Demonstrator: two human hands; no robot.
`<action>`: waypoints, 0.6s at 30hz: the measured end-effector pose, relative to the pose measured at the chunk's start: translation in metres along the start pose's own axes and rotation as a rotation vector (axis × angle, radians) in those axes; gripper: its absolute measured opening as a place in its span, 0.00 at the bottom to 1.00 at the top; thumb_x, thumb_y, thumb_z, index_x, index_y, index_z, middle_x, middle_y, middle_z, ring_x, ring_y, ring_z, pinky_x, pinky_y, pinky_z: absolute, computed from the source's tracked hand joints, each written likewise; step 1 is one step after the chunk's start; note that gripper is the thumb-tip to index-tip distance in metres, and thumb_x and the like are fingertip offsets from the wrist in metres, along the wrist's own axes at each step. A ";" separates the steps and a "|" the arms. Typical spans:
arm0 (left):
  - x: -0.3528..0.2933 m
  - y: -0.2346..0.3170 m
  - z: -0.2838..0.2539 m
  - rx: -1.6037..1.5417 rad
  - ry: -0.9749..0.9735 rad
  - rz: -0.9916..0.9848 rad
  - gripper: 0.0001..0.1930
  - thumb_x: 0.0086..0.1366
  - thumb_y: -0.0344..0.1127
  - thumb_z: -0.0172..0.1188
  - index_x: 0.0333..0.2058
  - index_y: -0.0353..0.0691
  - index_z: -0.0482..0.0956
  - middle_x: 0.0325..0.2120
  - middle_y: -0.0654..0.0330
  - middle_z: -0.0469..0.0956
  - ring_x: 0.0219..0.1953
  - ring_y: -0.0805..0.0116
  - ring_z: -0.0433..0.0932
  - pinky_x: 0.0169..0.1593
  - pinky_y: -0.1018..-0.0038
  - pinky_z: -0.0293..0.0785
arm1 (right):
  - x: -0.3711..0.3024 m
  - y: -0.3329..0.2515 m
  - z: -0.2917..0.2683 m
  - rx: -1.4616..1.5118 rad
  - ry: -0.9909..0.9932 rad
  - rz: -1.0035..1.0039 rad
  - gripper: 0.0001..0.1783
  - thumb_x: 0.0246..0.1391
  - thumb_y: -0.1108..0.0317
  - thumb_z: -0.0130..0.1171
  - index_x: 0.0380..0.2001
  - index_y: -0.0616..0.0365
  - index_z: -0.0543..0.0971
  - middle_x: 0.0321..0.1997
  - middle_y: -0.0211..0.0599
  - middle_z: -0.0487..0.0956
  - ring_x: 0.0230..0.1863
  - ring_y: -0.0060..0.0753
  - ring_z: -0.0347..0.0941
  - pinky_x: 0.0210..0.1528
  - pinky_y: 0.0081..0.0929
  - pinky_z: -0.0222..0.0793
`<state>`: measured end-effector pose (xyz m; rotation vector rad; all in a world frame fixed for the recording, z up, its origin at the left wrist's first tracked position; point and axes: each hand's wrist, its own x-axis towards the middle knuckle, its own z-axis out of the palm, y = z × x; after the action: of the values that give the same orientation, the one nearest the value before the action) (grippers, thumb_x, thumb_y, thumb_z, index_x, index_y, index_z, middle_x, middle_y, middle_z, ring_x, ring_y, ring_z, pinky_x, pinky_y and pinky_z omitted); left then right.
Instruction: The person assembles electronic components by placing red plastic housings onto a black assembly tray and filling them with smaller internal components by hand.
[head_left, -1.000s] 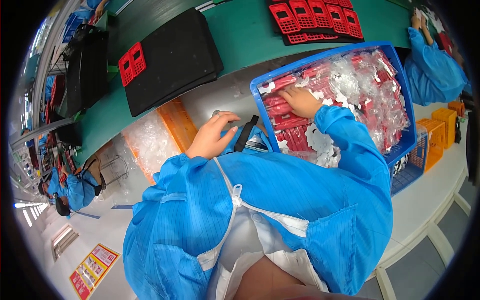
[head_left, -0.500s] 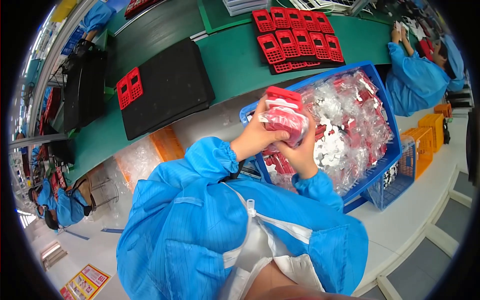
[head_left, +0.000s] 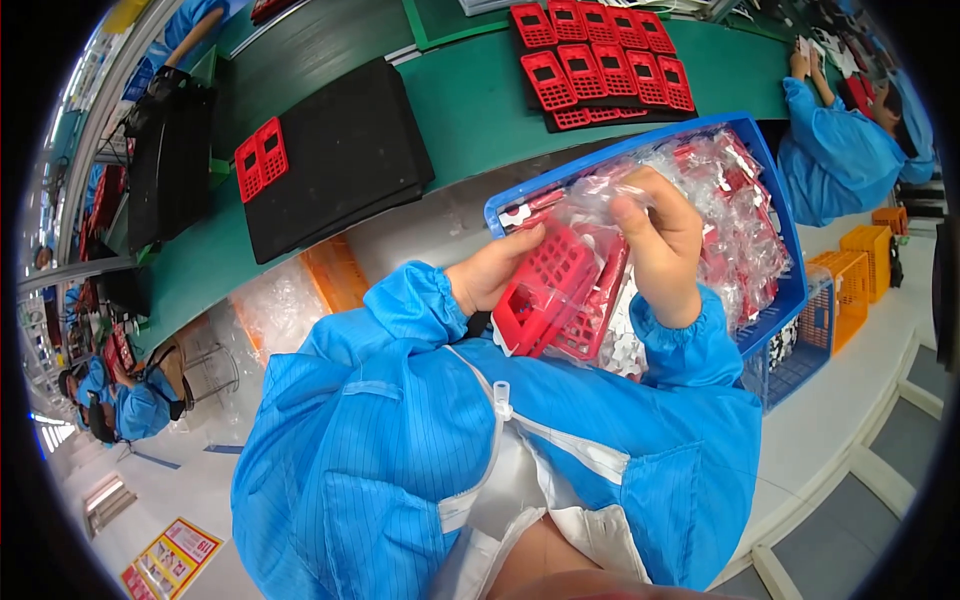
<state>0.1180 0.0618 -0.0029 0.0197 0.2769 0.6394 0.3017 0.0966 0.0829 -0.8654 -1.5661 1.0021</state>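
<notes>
Clamping red keypad housing in left grip, over left end of blue crate, out from near edge of desk. Pinching clear bag in right grip. Aslant in long axis, with keypad end up-right toward crate's far edge, window end down-left toward blue jacket.

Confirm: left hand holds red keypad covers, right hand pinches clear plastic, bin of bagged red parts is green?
Not quite: the bin is blue, not green, as the head view shows. The rest holds: left hand on the red keypad covers, right hand pinching clear plastic.
</notes>
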 end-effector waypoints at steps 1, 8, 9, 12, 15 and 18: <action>-0.003 0.001 -0.002 0.047 -0.028 -0.002 0.25 0.63 0.43 0.57 0.56 0.40 0.65 0.49 0.54 0.73 0.50 0.61 0.74 0.54 0.62 0.71 | 0.006 -0.009 0.002 -0.036 -0.024 -0.011 0.07 0.53 0.70 0.57 0.29 0.63 0.77 0.24 0.34 0.74 0.27 0.26 0.71 0.30 0.24 0.65; -0.013 0.005 -0.018 0.252 -0.107 -0.109 0.34 0.51 0.40 0.68 0.56 0.37 0.64 0.49 0.53 0.73 0.50 0.59 0.74 0.57 0.63 0.68 | 0.034 0.011 -0.058 -0.167 0.828 -0.023 0.07 0.61 0.69 0.49 0.33 0.61 0.74 0.26 0.31 0.76 0.26 0.25 0.72 0.29 0.21 0.67; -0.014 0.004 -0.015 0.230 -0.080 -0.106 0.34 0.51 0.40 0.67 0.56 0.37 0.64 0.49 0.52 0.73 0.50 0.59 0.74 0.56 0.63 0.69 | 0.023 0.032 -0.078 -0.648 0.828 -0.217 0.06 0.60 0.69 0.51 0.34 0.59 0.74 0.27 0.35 0.77 0.27 0.29 0.73 0.29 0.22 0.68; -0.018 0.007 -0.014 0.178 -0.053 -0.055 0.33 0.53 0.37 0.66 0.56 0.36 0.64 0.49 0.51 0.73 0.50 0.58 0.75 0.56 0.63 0.70 | -0.031 0.096 -0.089 -1.212 0.029 0.158 0.11 0.50 0.67 0.58 0.38 0.55 0.75 0.34 0.49 0.76 0.35 0.52 0.73 0.37 0.37 0.70; -0.025 0.008 -0.012 0.186 0.182 0.108 0.28 0.58 0.42 0.60 0.55 0.37 0.65 0.48 0.51 0.74 0.49 0.56 0.76 0.55 0.59 0.70 | -0.060 0.098 -0.059 -0.835 -0.001 0.407 0.16 0.48 0.65 0.61 0.41 0.57 0.76 0.37 0.43 0.76 0.37 0.42 0.73 0.37 0.33 0.68; -0.021 0.017 -0.013 0.036 0.280 0.156 0.28 0.61 0.48 0.57 0.54 0.38 0.67 0.48 0.51 0.75 0.48 0.56 0.76 0.54 0.58 0.71 | -0.074 0.058 -0.012 -0.246 -0.029 0.265 0.16 0.45 0.66 0.60 0.38 0.60 0.72 0.28 0.34 0.72 0.28 0.28 0.69 0.32 0.25 0.65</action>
<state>0.0880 0.0619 -0.0087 -0.0140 0.5615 0.7932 0.3304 0.0541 0.0033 -1.2600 -1.6516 1.0228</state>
